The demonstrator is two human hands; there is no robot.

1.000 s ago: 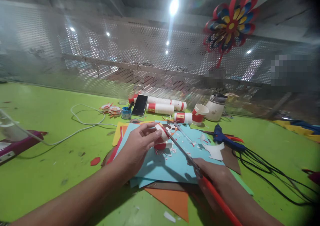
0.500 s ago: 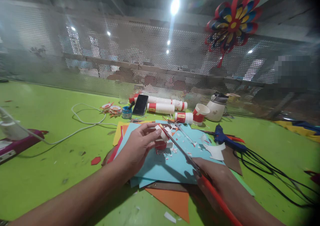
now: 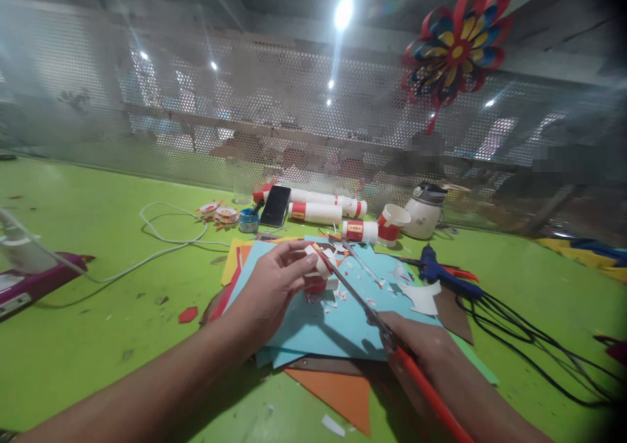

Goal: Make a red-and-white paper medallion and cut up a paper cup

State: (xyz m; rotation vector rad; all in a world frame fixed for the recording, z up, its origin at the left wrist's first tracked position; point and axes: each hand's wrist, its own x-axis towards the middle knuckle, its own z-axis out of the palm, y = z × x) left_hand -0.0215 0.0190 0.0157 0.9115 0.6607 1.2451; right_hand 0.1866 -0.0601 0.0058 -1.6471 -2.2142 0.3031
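Observation:
My left hand is closed on a small white and red paper cup, held above a stack of coloured paper sheets with a light blue one on top. My right hand grips red-handled scissors. Their blades reach up and left to the cup's rim, where the tips meet the paper. Small white and red cuttings lie on the blue sheet under the cup.
A blue glue gun with black cables lies right of the sheets. Behind stand red-and-white paper tubes, a cup, a phone, a white jug and a white cable. A paper flower hangs on the mesh wall.
The cup has turned slightly in my left hand and the scissor tips have closed a little on its rim. Both arms stay where they were.

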